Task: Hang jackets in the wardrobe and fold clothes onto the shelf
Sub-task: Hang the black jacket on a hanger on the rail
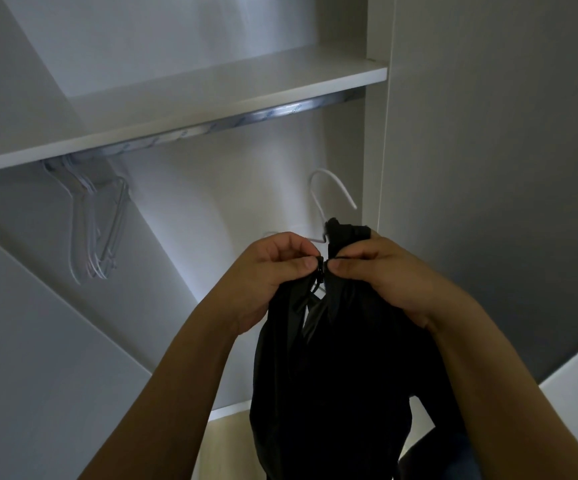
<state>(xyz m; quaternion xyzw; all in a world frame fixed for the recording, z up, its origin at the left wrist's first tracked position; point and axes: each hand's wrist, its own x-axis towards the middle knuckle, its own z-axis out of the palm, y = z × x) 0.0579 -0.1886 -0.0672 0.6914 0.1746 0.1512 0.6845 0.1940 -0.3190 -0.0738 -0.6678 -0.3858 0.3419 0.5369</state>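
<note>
I am pinching the black jacket (332,368) at its collar zip — my left hand (273,271) and right hand (388,275) both clenching fabric. It is hanging on a white hanger (325,192) below the wardrobe rail (246,121) — unhooked.

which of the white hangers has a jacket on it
The white hanger with its hook above the hands, carrying the black jacket. The empty hangers bunched at the left hang bare on the rail.
</note>
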